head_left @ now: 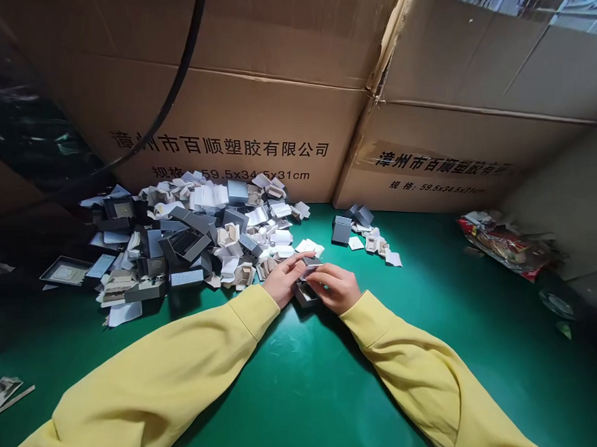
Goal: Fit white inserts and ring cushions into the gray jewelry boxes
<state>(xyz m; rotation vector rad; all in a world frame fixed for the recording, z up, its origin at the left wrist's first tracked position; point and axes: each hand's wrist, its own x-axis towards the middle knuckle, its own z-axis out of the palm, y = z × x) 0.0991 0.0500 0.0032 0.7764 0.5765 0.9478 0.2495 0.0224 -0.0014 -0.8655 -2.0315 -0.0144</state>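
In the head view, both my hands meet over a small dark grey box (pixel 305 296) near the middle of the green table. My left hand (pixel 283 280) is closed around the box's left side, fingers reaching over its far edge. My right hand (pixel 337 287) pinches a pale folded card piece (pixel 309 269) at the top of the box. Fingers partly hide the inside of the box. Just left of my hands lies a large heap of grey boxes (pixel 190 241) mixed with white and tan card inserts (pixel 230 238).
A few grey boxes (pixel 341 230) and card inserts (pixel 376 243) lie beyond my right hand. Large cardboard cartons (pixel 224 113) stand along the back. A black cable (pixel 179 77) hangs at left. A red plastic packet (pixel 502 244) lies far right, paper scraps (pixel 4 395) at near left.
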